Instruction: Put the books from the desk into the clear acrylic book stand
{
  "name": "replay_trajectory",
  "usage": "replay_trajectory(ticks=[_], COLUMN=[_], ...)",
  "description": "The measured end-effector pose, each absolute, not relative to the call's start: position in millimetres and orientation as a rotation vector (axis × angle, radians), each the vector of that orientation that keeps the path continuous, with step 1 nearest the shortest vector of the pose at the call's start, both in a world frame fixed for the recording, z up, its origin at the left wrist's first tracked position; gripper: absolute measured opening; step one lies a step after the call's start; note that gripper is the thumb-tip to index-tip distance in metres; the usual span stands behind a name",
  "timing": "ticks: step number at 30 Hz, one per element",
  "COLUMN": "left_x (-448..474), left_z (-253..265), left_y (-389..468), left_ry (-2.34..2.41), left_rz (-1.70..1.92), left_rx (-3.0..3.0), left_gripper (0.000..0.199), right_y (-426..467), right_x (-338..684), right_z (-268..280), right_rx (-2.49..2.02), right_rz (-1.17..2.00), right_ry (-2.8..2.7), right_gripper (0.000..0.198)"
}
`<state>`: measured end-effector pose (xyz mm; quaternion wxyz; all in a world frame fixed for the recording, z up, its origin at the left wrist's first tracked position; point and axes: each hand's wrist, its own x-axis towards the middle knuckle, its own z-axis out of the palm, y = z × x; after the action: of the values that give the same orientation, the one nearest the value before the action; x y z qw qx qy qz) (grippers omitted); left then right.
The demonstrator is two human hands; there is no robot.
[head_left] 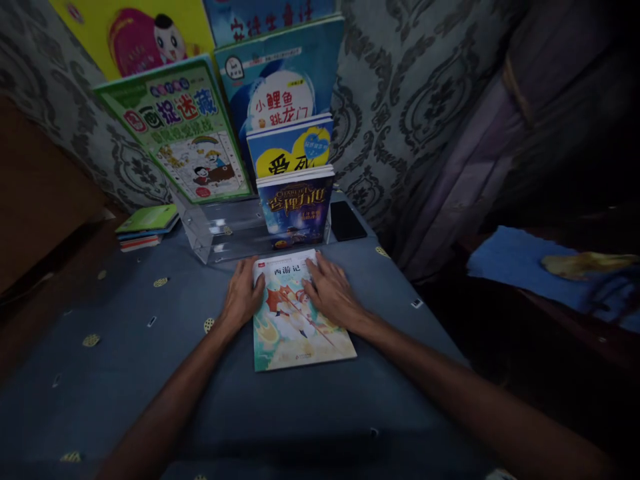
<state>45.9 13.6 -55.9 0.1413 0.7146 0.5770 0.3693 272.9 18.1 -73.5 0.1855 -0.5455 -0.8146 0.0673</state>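
Observation:
A picture book (300,333) with a light cover and a figure in orange and red lies flat on the cloth-covered table. My left hand (241,293) holds its left edge, thumb against the cover and fingers reaching to the upper left corner. On the opposite side, my right hand (334,293) grips the right edge, with thumb and forefinger resting on the cover. Just beyond the book stands a clear acrylic rack (225,227), whose front right slot bears a dark blue book (297,207).
Behind it in the rack are a blue-and-yellow book (290,147), a teal book (285,73), a green book (175,127) and a yellow book (95,33). A small book stack (147,223) lies left, a black phone-like slab (349,221) right. Patterned wallpaper (400,87) backs the table.

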Motion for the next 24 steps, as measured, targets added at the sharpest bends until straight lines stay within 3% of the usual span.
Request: replay_trajectory(ticks=[11,17,24], left_x=[34,38,46], left_z=[-37,-32,-39], left_y=[26,24,22], left_ry=[1.254,1.142,1.115], left_rz=[1.398,1.177,1.16], left_rx=[0.69,0.598,0.52], left_gripper=[0.031,0.015,0.014], right_y=[18,18,19], right_x=[271,275,280], right_z=[-75,-77,-81], right_rx=[-1.557,-1.512,-1.441], right_rz=[0.153,0.164,0.192], right_ry=[-2.246,-2.246,-2.266], right_gripper=[0.056,0.055,0.057])
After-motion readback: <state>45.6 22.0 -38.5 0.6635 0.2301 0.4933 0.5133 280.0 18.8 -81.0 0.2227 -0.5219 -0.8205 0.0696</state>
